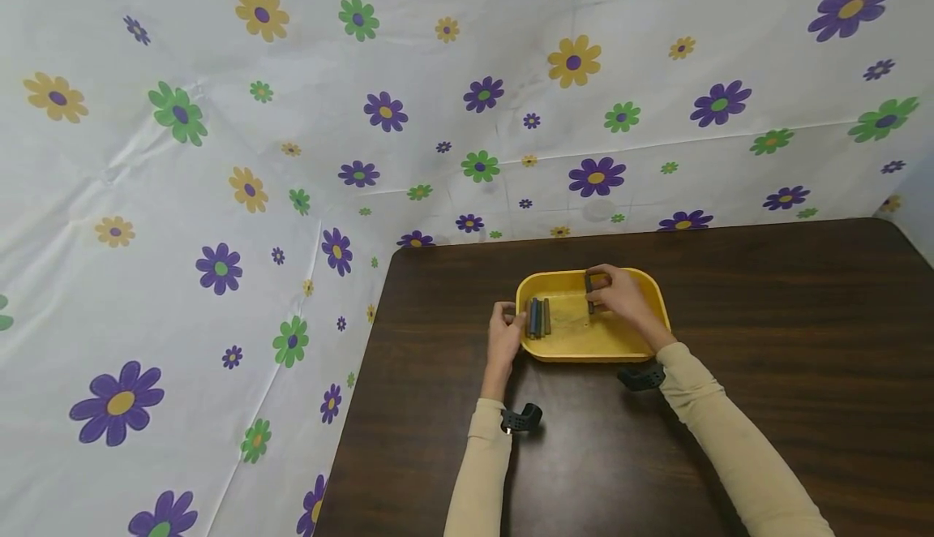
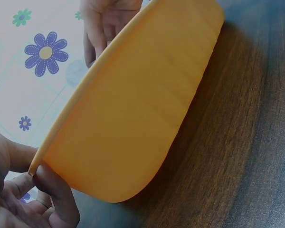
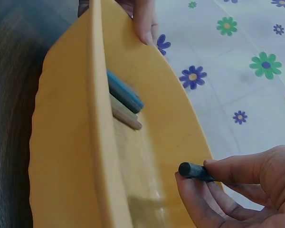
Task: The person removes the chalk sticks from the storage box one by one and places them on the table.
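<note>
A yellow plastic tray (image 1: 569, 348) stands on the table, with several crayons (image 1: 538, 318) side by side at its left end. My left hand (image 1: 505, 334) pinches the tray's left rim between thumb and fingers, as the left wrist view shows. My right hand (image 1: 619, 294) is over the right half of the tray and pinches a dark green crayon (image 3: 194, 171) by thumb and fingertips. In the right wrist view, blue (image 3: 125, 94) and brownish (image 3: 127, 118) crayons lie on the tray floor; the tray's near wall partly hides them.
The dark wood-grain table (image 1: 773, 342) reaches back to a white flower-print covering (image 1: 438, 75), which also hangs along the left side. Each wrist wears a black strap with a mount, such as the left wrist mount (image 1: 522, 418), low over the table.
</note>
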`<action>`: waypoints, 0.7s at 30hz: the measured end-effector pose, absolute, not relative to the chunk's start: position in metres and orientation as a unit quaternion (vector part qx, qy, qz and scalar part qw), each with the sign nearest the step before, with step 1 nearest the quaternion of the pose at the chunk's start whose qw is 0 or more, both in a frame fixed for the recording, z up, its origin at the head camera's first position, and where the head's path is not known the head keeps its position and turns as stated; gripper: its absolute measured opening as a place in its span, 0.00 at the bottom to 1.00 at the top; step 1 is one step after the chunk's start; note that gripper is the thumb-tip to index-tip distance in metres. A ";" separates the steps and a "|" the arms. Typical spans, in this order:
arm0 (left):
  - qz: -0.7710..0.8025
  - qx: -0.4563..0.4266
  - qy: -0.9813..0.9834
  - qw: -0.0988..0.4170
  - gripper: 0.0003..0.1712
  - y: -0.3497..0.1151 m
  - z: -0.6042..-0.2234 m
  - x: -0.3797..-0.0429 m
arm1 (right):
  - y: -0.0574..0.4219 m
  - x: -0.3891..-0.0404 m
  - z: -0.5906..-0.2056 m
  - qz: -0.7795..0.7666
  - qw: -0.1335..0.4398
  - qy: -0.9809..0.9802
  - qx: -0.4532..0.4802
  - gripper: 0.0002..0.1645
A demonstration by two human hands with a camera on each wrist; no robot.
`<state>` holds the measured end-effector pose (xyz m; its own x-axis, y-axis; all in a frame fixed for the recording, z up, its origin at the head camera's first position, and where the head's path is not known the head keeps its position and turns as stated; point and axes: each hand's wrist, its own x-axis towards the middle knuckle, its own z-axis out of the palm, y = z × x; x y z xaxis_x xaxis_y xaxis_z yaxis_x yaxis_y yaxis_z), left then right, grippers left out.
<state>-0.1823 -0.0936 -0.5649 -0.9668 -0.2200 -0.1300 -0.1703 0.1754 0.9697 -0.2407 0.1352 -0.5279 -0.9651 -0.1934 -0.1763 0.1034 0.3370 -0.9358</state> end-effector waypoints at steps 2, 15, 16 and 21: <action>-0.629 0.125 -0.767 0.020 0.13 -0.094 -0.565 -0.182 | 0.139 -0.239 -0.526 -0.575 0.125 0.808 -0.028 0.32; -0.634 0.122 -0.763 0.014 0.14 -0.093 -0.565 -0.182 | 0.176 -0.232 -0.520 -0.561 0.087 0.823 -0.015 0.31; -0.635 0.121 -0.763 0.013 0.14 -0.093 -0.564 -0.182 | 0.178 -0.232 -0.519 -0.561 0.087 0.823 -0.014 0.32; -0.636 0.117 -0.763 0.010 0.14 -0.093 -0.564 -0.182 | 0.189 -0.229 -0.515 -0.569 0.088 0.818 0.006 0.33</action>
